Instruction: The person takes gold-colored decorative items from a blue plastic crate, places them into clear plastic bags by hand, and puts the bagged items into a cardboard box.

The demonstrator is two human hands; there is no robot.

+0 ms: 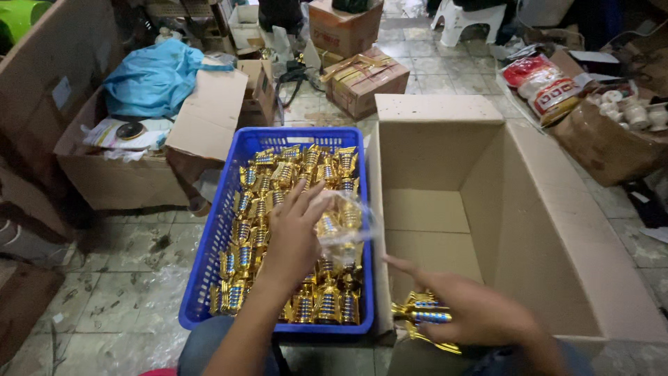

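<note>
Head view: the left hand (296, 233) is reaching over the middle of the blue plastic crate (209, 257), its fingers loosely curled and pinching a clear plastic bag (348, 223) that is hanging above the crate's right side. The crate is sitting on the tiled floor (125, 278) and is packed almost to its rim with gold trophy pieces with blue bands (278, 181), standing in rows from the far edge to the near edge.

The right hand (473, 313) is closing around one gold trophy piece (421, 315), holding it over the near left corner of the large open cardboard box (529, 230), with the forefinger pointing out toward the crate. The box's bottom is showing bare cardboard, and no pieces are visible inside it.

Judging by this, the work is looking to be near its start: one piece is in hand, one bag is being held, the crate is full and the box is holding nothing visible.
</note>
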